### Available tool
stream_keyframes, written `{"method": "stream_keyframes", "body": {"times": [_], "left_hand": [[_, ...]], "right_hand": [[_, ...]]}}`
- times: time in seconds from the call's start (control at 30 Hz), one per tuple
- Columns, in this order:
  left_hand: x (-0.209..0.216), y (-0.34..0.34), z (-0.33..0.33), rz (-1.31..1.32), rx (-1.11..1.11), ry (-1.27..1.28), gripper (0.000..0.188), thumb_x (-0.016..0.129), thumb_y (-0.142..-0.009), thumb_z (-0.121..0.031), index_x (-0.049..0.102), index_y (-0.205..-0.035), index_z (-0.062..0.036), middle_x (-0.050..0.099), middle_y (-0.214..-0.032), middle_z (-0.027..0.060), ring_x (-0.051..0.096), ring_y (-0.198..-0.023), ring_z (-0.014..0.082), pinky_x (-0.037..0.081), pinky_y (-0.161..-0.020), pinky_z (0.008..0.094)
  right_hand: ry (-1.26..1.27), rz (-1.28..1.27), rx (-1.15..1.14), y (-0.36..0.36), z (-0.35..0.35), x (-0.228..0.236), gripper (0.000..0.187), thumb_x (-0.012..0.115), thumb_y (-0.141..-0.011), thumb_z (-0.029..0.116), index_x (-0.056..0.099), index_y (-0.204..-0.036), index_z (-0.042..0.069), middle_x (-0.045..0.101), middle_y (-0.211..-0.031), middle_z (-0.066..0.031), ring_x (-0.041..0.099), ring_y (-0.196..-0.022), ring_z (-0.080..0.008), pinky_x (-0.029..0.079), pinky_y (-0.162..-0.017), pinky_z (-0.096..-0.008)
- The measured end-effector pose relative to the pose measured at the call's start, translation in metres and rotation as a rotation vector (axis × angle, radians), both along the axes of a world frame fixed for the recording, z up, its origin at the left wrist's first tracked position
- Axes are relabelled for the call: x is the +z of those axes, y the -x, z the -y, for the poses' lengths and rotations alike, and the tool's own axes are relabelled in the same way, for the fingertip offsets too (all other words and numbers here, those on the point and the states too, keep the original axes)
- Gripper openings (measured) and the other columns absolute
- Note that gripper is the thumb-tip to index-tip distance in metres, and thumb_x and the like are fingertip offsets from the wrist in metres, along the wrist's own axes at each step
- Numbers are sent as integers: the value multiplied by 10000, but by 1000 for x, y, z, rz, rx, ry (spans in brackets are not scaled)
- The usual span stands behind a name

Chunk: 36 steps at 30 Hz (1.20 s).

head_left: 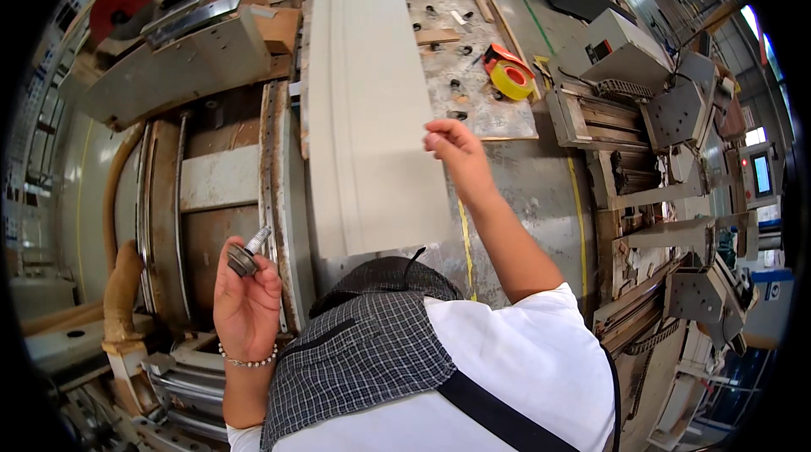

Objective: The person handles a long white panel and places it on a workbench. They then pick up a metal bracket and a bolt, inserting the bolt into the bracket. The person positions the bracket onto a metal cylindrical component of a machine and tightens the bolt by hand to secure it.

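A bolt with a wide dark round head and a silver threaded shank is pinched in the fingers of my left hand, raised beside the machine bed. A long off-white panel with grooves along its left side runs away from my body, its near end hanging past the roller table. At the panel's right edge is my right hand, thumb and fingers curled together with the tips on the edge. How far they reach under it is hidden.
On the roller table lie a yellow tape roll, an orange-red box and a wood strip. A machine with a red disc and rails stands left. Another machine and a control screen stand right.
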<state>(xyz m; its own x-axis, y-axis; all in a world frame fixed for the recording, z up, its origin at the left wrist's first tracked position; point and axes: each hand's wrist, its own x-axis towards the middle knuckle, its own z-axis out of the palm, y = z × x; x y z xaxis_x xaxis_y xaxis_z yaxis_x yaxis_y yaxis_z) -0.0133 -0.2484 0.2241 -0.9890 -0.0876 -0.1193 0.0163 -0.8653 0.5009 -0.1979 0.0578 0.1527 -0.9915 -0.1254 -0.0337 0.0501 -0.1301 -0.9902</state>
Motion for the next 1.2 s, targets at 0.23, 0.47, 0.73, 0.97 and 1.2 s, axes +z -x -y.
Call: {"method": "stream_keyframes", "body": {"times": [0.23, 0.47, 0.73, 0.97, 1.2], "left_hand": [[-1, 43, -32, 175, 38, -159, 290, 475, -983, -184, 485, -1232, -35, 542, -1150, 180, 568, -969, 263, 530, -831, 339], [0, 47, -30, 304, 358, -116, 297, 512, -978, -367, 471, -890, -86, 409, -794, 61, 441, -731, 174, 469, -631, 282], [-107, -13, -24, 804, 345, 283, 104, 513, -934, -168, 549, -1019, -119, 486, -702, 12, 496, -615, 153, 444, -515, 281], [-178, -9, -43, 1050, -61, 641, 522, 514, -959, -453, 545, -1226, -5, 455, -684, 8, 414, -546, 107, 346, -472, 241], [-167, 69, -48, 858, -246, 634, 602, 476, -939, -563, 503, -1297, -80, 437, -649, -4, 396, -484, 106, 321, -442, 248]], "right_hand": [[-188, 52, -286, 102, -121, -90, 195, 610, -882, 128, 605, -1061, 50, 614, -894, 5, 569, -808, -94, 436, -707, -246], [-745, -56, -120, 148, -109, -128, 287, 594, -895, 293, 612, -983, 20, 656, -868, -156, 639, -830, -297, 492, -739, -380], [-310, 477, 196, 13, -64, -145, 517, 403, -997, 440, 597, -1028, -38, 664, -975, -189, 630, -940, -292, 471, -867, -400], [-144, 356, 17, 0, -33, -162, 538, 349, -1023, 412, 592, -1132, -56, 659, -1043, -149, 601, -973, -233, 457, -895, -342], [245, 461, 75, 70, -22, -164, 489, 404, -1017, 400, 564, -1177, -34, 647, -1070, -105, 613, -944, -166, 499, -827, -312]]}}
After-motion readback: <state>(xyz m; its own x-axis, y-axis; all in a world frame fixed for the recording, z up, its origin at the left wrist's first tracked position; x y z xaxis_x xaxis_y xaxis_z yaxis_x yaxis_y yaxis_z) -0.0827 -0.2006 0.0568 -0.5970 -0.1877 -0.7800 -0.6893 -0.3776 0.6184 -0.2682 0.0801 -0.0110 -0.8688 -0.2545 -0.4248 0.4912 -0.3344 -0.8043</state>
